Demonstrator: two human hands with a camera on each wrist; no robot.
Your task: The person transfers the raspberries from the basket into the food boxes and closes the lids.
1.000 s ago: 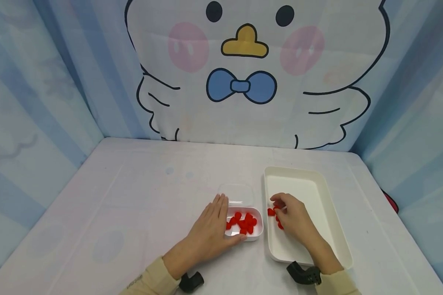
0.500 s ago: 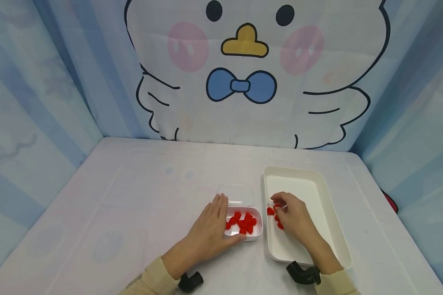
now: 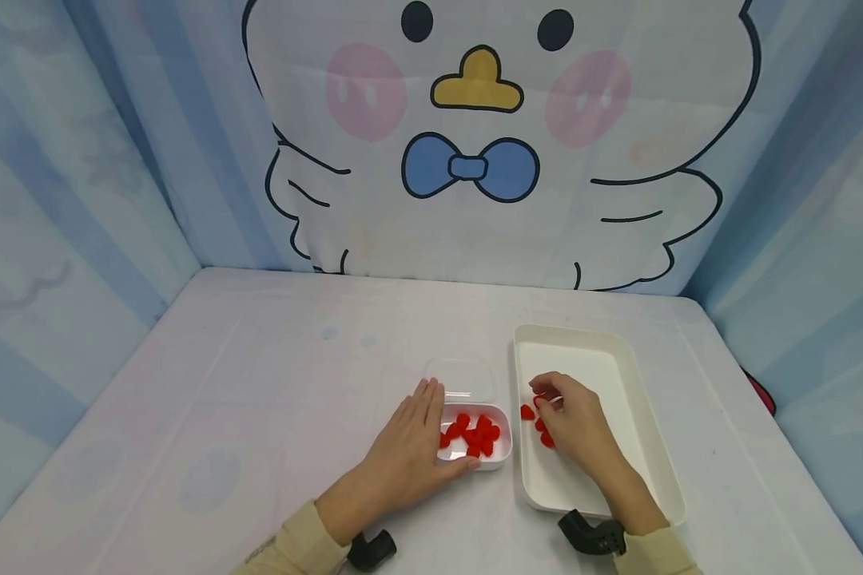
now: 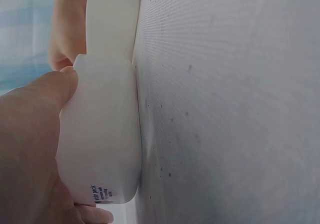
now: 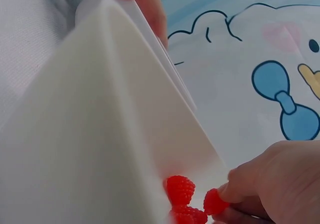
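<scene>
My left hand [image 3: 406, 459] lies with straight fingers along the left end of a small white plastic box [image 3: 503, 457], its thumb pressing on the near rim. Several red raspberries [image 3: 483, 431] are inside the box; the palm and fingers hide its left end. Over the left part of a shallow white tray [image 3: 600, 363], my right hand [image 3: 578, 423] pinches one raspberry [image 5: 215, 202] between thumb and fingers. Other raspberries [image 5: 180, 189] lie in the tray beside its wall, right under that hand.
A clear lid [image 3: 460, 378] stands open behind the box. The tray sits just right of the box, with its raised wall between them. Both are on a white-covered table [image 3: 273, 375], enclosed by a printed cloth [image 3: 467, 239] at the back and sides.
My right hand has shifted very slightly toward the far side of the tray, the raspberry still pinched. The left hand and the box have stayed in place.
</scene>
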